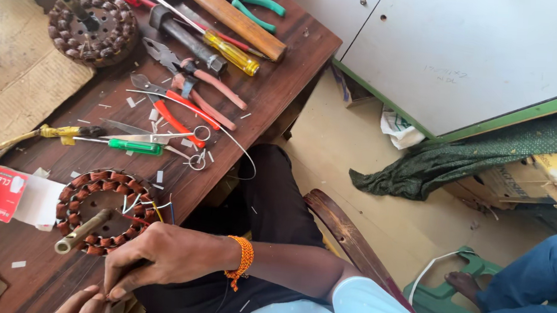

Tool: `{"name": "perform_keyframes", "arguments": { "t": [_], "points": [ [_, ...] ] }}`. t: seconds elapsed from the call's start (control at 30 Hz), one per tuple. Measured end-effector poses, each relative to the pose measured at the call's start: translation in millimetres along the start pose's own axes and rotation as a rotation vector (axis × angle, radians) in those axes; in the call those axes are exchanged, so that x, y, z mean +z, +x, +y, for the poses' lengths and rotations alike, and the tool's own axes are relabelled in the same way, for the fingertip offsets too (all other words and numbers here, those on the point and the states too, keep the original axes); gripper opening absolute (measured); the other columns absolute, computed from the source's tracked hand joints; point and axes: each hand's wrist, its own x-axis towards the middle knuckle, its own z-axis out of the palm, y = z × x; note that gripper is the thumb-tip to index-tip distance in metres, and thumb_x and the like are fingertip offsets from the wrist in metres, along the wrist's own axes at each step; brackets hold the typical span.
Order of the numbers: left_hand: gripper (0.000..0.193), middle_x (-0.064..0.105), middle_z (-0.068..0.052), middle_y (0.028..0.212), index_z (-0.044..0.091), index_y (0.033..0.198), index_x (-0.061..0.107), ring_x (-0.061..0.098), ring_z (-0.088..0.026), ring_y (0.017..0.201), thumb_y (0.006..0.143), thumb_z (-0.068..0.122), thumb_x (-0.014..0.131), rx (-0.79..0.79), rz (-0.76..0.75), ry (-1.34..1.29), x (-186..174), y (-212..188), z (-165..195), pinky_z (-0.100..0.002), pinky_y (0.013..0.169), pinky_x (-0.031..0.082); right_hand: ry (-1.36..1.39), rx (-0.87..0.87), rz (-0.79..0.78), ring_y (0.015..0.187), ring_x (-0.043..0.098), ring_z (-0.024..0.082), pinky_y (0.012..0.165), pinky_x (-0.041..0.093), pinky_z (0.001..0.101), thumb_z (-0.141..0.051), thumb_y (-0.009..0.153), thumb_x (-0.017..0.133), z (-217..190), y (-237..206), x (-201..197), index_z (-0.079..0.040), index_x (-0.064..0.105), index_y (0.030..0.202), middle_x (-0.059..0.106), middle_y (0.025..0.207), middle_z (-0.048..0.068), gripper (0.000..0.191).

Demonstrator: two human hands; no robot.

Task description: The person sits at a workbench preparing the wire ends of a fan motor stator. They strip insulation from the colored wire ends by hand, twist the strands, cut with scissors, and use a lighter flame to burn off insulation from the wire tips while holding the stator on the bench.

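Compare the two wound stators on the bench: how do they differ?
The near stator has reddish-brown coils, loose coloured leads at its centre and lies by the right hand. The far stator looks darker and duller, shows no loose leads and lies at the table's far end. Both are ring-shaped, lie flat and have a shaft through the middle.

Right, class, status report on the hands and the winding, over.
Right hand pinching at left hand, bottom edge; what is pinched too small to tell. Round copper-wound stator beside them. Scissors and green-handled screwdriver lie clear.
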Motion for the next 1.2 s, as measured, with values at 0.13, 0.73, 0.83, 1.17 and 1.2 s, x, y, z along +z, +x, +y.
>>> {"name": "perform_keyframes", "arguments": {
  "t": [0.13,0.73,0.83,1.17,1.2],
  "points": [
    [0.011,0.073,-0.013,0.091,0.0,0.099,0.071,0.074,-0.028,0.096,0.092,0.009,0.072,0.269,0.254,0.151,1,4,14,-0.035,0.088,0.06,-0.044,0.09,0.014,0.089,0.077,0.013,0.08,0.059,0.0257,-0.027,0.101,0.07,4,-1,1,-0.007,0.071,0.107,0.078,0.096,0.002,0.021],
    [0.027,0.077,-0.014,0.095,0.008,0.1,0.074,0.076,-0.028,0.081,0.074,0.013,0.073,0.35,0.147,0.323,-23,-12,30,-0.038,0.07,0.06,-0.032,0.059,-0.122,0.081,0.074,0.01,0.076,0.057,0.0289,-0.03,0.102,0.067,13,9,-4,-0.006,0.071,0.106,0.076,0.087,0.001,0.024],
    [0.015,0.074,-0.011,0.085,0.009,0.096,0.075,0.074,-0.023,0.076,0.085,0.019,0.073,0.118,0.264,0.194,-14,-23,38,-0.034,0.071,0.059,-0.111,-0.049,-0.069,0.087,0.074,0.015,0.078,0.058,0.0284,-0.031,0.104,0.066,10,3,2,-0.01,0.068,0.109,0.075,0.094,0.001,0.021],
    [0.027,0.075,-0.018,0.08,-0.002,0.09,0.075,0.074,-0.022,0.059,0.1,0.019,0.06,-0.369,0.032,-0.781,-24,-41,25,-0.032,0.055,0.056,-0.596,-0.443,0.019,0.093,0.069,0.016,0.084,0.054,0.0282,-0.018,0.105,0.064,-2,8,7,-0.014,0.064,0.116,0.068,0.099,0.0,0.012],
    [0.027,0.074,-0.018,0.084,-0.001,0.092,0.076,0.076,-0.022,0.059,0.1,0.018,0.059,-0.341,0.081,-0.774,-22,-43,35,-0.031,0.054,0.056,-0.518,-0.397,0.014,0.09,0.07,0.016,0.083,0.054,0.0275,-0.02,0.104,0.066,-4,9,7,-0.015,0.064,0.113,0.068,0.096,-0.001,0.01]
  ]
}}
